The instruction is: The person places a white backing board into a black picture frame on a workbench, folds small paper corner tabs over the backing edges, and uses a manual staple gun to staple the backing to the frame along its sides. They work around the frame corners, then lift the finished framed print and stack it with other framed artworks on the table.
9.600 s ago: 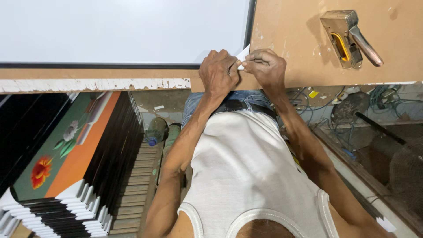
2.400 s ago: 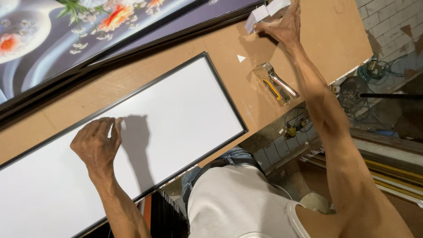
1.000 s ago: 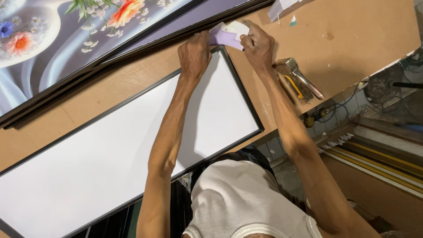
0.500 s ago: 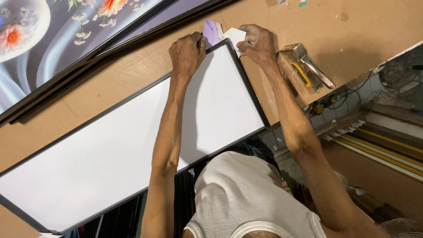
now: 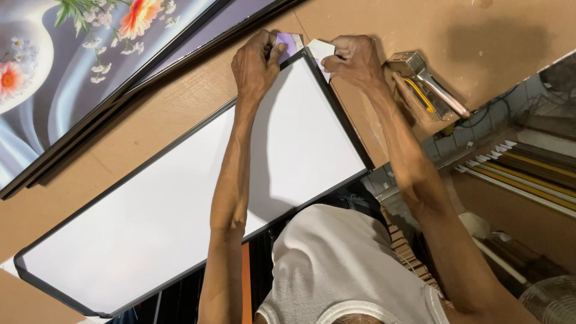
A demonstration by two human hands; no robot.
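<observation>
Both hands are working the far corner of a long black-framed panel [image 5: 180,204] that lies face-down, white backing up, on a brown board surface [image 5: 420,24]. The left hand [image 5: 255,63] sits on the corner with its fingers [image 5: 273,51] curled together, pinching a small purple-tinted corner piece [image 5: 292,43] against the frame. The right hand [image 5: 354,60] is just beside it, fingers closed on a white cardboard corner protector [image 5: 321,51] that's touching the frame's tip. If I were doing this bit, I'd say keep the frame flat on the surface, hold it steady with one hand, and slide the folded card squarely over the mitre so both flaps hug the edges evenly; forcing it on crooked looks like a good way to crease the card or scuff the moulding. Materials-wise: the frame is thin, dark and slightly glossy with crisp mitred corners, the backing is smooth matte white, and the surface looks like raw fibreboard, a bit dusty and scuffed. A metal staple gun [image 5: 429,84] with a yellow insert and shiny curved handle lies just to the right of the right hand, not touched. Further up and to the left leans another framed floral print [image 5: 90,60], glossy, with orange flowers on a blue-grey swirl. Off the surface's edge on the right there are lengths of moulding [image 5: 528,174], pale and gold-toned.
</observation>
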